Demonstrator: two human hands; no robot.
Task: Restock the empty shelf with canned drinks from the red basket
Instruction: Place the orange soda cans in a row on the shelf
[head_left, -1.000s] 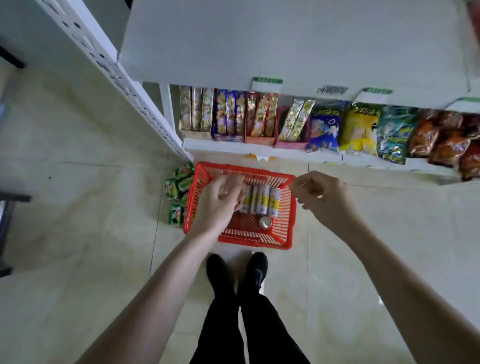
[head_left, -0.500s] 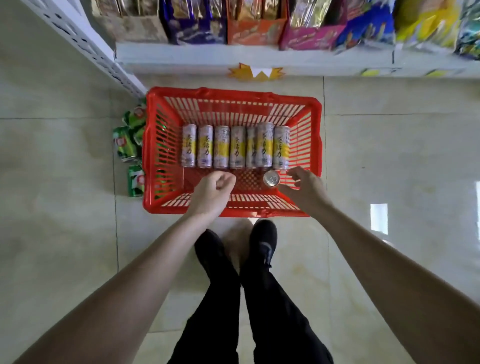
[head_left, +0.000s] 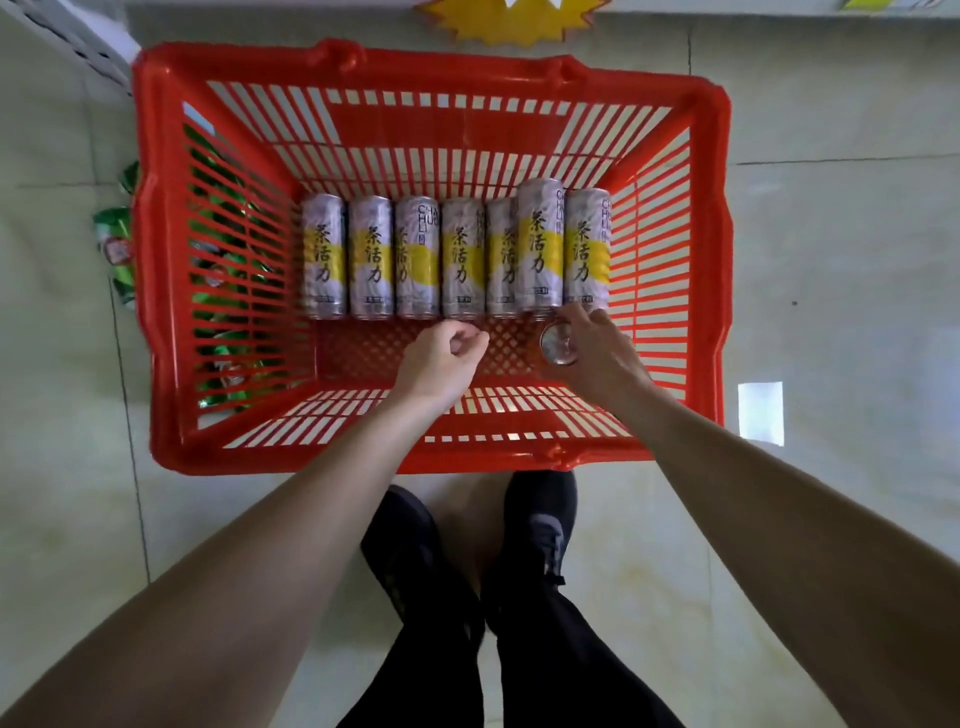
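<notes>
The right hand (head_left: 597, 353) reaches into the red basket (head_left: 171, 249), its grip curled round the upright can (head_left: 557, 344) at the near right of the floor of the basket, fingers against the can's side, silver top showing. The left hand (head_left: 441, 358) hangs just left of it over the basket's mesh bottom, grip loosely curled to a narrow fist, holding nothing. Beyond both hands a row of seven cans (head_left: 457, 257) lies side by side, grey and yellow with black characters; the sixth sits higher than its neighbours. The basket stands on a pale tiled floor (head_left: 831, 260), with green packets (head_left: 117, 244) just beside its left wall and black shoes (head_left: 540, 525) at its near rim.
</notes>
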